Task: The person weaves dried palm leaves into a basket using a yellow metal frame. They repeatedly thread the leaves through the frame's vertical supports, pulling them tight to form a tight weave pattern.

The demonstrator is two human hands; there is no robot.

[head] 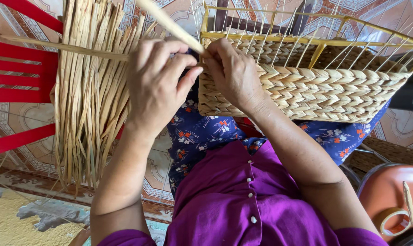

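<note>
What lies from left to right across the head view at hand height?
Red slatted plastic chair → hanging bundle of dried tan straw strands → left hand → right hand, pinching a pale flat strand → half-woven rectangular straw basket on its yellow wire frame.

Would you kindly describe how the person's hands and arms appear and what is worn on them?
Both the left hand and the right hand are bare, with no gloves, rings or bracelets visible. The forearms are uncovered down to the wrists. A purple buttoned top with small white buttons is worn; its purple sleeves show only at the upper arms, near the bottom edge of the picture.
</note>
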